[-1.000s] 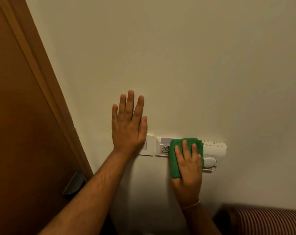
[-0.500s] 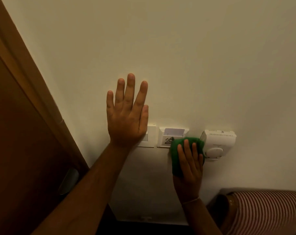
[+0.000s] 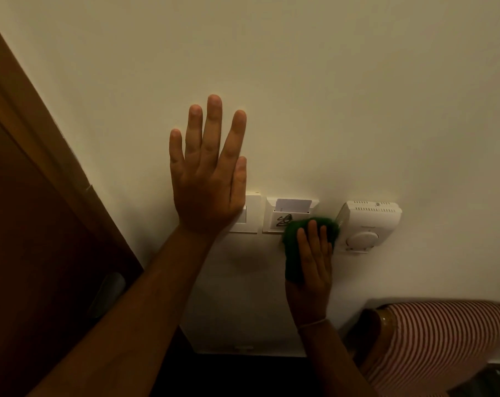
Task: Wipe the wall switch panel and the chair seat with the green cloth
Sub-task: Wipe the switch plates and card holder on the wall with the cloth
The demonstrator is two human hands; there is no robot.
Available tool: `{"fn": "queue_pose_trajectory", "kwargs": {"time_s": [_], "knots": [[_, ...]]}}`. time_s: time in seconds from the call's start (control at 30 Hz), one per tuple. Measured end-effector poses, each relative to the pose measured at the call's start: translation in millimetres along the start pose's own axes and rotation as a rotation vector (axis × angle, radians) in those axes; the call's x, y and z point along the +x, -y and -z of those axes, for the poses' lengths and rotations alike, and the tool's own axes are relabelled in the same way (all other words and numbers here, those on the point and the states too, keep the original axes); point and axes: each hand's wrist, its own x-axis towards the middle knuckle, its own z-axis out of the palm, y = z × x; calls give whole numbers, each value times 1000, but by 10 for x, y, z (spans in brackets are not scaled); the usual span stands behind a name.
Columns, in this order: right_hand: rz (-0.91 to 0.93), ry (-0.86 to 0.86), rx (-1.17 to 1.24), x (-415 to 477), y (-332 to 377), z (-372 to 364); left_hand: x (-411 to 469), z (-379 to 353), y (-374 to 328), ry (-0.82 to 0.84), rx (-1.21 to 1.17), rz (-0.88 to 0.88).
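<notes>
You stand at a big pale wall (image 3: 329, 96), with a brown door (image 3: 28, 253) on your left side. Low on the right is the chair (image 3: 443, 345) with its red and white stripes. Only a bit of it shows, and I cannot tell if the part I see is the seat. Nothing touches it, so I think that wipe is still to do.

Your left hand (image 3: 207, 181) is flat and open on the wall, holding nothing, and it covers part of the switch (image 3: 247, 214). Your right hand (image 3: 310, 270) presses the cloth (image 3: 293, 253) flat on the wall, at the low right corner of the card slot (image 3: 283, 216) (just beside the round-dial box (image 3: 369, 224)). So I think the panel wipe is part way done.
</notes>
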Motion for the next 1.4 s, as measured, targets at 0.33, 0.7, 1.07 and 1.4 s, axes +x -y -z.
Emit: {"fn": "queue_pose_trajectory", "kwargs": {"time_s": [0.33,0.7,1.07,1.4], "knots": [[15,-11,14,16,49,-55,-7,-14,24,2,33,1],[51,-61,28,170,100,-92,9,-15,21,-7,31,11],[27,-45,55,160,213,-76,15,-22,11,-10,38,7],[-15,10,57,15,208,-98,4,-46,28,-4,26,1]]}}
